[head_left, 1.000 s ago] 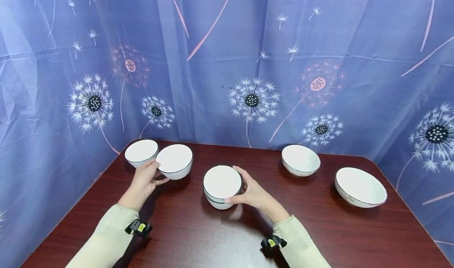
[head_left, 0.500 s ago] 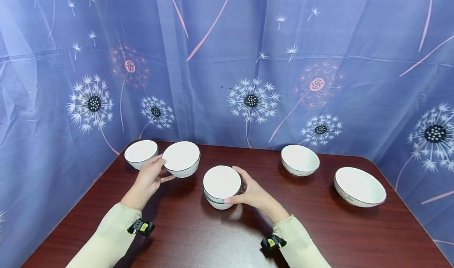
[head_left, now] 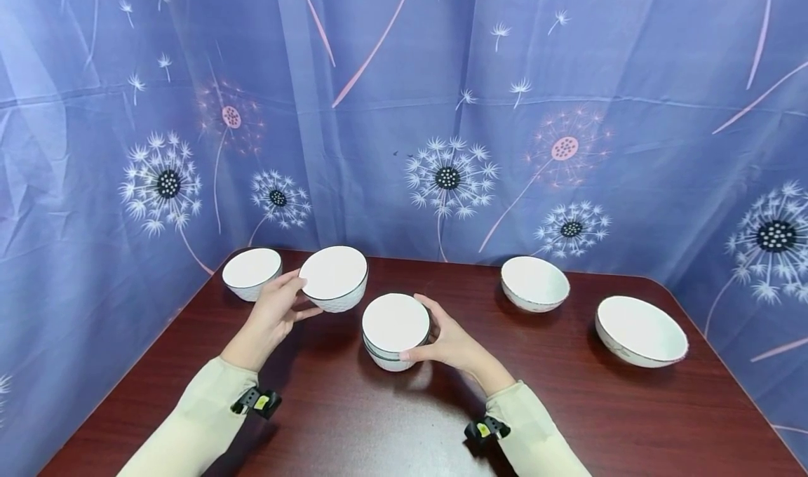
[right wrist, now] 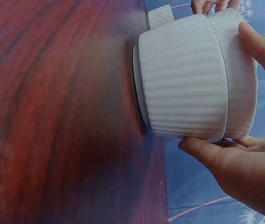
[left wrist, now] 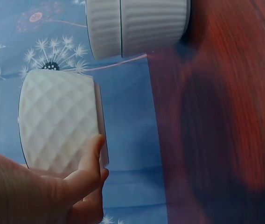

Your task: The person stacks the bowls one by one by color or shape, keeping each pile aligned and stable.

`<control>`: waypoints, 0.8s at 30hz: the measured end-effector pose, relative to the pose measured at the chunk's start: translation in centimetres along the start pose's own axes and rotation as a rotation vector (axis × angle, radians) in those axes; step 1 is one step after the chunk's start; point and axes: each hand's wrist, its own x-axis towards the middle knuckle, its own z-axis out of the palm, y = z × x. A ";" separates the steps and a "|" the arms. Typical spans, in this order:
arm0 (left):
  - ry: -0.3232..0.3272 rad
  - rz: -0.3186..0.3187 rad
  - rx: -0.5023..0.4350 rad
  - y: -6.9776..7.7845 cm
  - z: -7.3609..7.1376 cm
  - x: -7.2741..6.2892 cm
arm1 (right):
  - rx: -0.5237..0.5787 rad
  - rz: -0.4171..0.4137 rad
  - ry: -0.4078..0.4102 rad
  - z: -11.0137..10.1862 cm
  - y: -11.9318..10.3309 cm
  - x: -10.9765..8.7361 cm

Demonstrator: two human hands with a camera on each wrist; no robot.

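Note:
My left hand holds a white bowl with a dark rim by its left side, thumb at the rim and fingers under it. In the left wrist view this bowl shows a diamond-textured wall and hangs above the table. My right hand grips a stack of two ribbed white bowls near the middle of the table, thumb in front and fingers behind. The right wrist view shows the lower ribbed bowl standing on the table, with the other nested inside it. The raised bowl is behind and left of the stack.
Another dark-rimmed white bowl stands at the table's back left corner. Toward the right are a round white bowl and a wider patterned one. A blue dandelion-print curtain hangs behind the dark red wooden table.
My left hand has carried its bowl to the right and slightly up, away from the back left bowl and closer to the stack. My right hand has stayed on the stack.

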 end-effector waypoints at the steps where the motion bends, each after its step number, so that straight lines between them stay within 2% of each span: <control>1: -0.004 0.003 0.001 0.0 0.1 0.0 | 0.003 0.001 -0.001 0.0 0.0 0.0; 10: -0.033 0.044 0.004 0.3 1.3 -0.3 | 0.004 0.011 0.009 -0.1 0.1 0.0; 24: -0.114 0.064 0.009 0.4 2.8 -0.7 | 0.020 0.013 0.008 -0.1 0.1 0.0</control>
